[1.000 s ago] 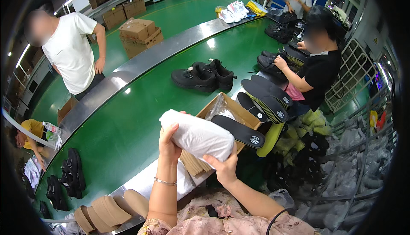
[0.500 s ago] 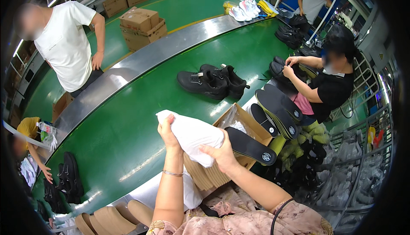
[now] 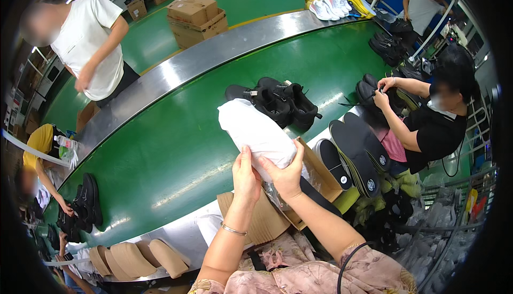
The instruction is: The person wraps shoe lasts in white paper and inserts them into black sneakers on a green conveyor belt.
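Both my hands grip a white paper-wrapped bundle (image 3: 257, 134), long and soft-edged, above the green work surface (image 3: 181, 150). My left hand (image 3: 247, 176) holds its near underside with the thumb up along it. My right hand (image 3: 284, 177) closes round the near right end, thumb pressed on the paper. What lies inside the wrapping is hidden. Just beyond the bundle stands a pair of black shoes (image 3: 278, 102), partly covered by it. Under my wrists is a stack of ridged tan cardboard pieces (image 3: 259, 216). An open cardboard box (image 3: 323, 179) sits right of my right hand.
Dark insoles (image 3: 355, 150) are stacked to the right, near a person in black (image 3: 438, 128) handling a shoe. Curved tan pieces (image 3: 131, 259) lie at front left. More black shoes (image 3: 88, 203) stand far left by a yellow-sleeved person. A metal ledge (image 3: 192, 64) runs behind.
My left hand has shifted from the bundle's far left end to its near side. The view has turned slightly left. The person in the white shirt has brought an arm across the body.
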The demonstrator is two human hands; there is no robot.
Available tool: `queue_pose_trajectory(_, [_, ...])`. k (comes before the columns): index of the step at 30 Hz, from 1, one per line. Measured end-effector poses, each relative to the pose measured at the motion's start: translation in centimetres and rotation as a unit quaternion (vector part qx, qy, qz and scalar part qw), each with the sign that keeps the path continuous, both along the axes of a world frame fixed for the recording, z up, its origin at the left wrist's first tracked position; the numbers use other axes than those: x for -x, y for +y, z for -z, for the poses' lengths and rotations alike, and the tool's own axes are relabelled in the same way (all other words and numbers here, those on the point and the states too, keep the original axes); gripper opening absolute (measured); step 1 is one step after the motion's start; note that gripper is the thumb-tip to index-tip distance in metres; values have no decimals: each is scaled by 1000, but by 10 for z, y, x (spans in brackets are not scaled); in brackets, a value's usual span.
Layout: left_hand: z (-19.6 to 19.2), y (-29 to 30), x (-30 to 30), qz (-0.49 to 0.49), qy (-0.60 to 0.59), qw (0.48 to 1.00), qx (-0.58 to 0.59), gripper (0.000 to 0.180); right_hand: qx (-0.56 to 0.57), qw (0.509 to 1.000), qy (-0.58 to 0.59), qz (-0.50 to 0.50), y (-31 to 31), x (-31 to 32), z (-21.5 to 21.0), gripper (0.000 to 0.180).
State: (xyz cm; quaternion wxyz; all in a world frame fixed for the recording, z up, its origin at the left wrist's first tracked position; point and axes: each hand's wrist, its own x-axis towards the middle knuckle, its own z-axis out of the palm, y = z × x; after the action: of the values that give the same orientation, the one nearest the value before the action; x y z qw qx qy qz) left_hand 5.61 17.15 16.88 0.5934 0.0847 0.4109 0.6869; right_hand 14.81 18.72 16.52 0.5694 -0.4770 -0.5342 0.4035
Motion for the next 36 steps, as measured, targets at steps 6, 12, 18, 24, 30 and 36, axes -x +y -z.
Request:
queue_pose_trajectory(6, [-6, 16, -21, -49, -106, 992, -45, 54, 32, 999, 32, 27, -5, -2, 5, 69])
queue_pose_trajectory(12, [8, 2, -36, -102, 215, 960, 147, 52, 7, 995, -93, 27, -6, -33, 12, 68])
queue_pose_trajectory(18, [24, 23, -14, -45, -76, 996, 28, 57, -51, 977, -199, -51, -15, -50, -1, 63])
queue_pose_trajectory(24, [62, 63, -31, 50, 204, 965, 154, 57, 81, 989, -123, -26, 35, -103, -4, 62])
queue_pose_trajectory(30, [95, 160, -28, 47, 881, 466, -59, 27, 81, 996, -9, 26, 61, -199, -22, 66])
queue_pose_trajectory(36, [125, 233, -18, 216, 974, -8, 63, 17, 123, 991, -11, 61, 39, -246, 7, 79])
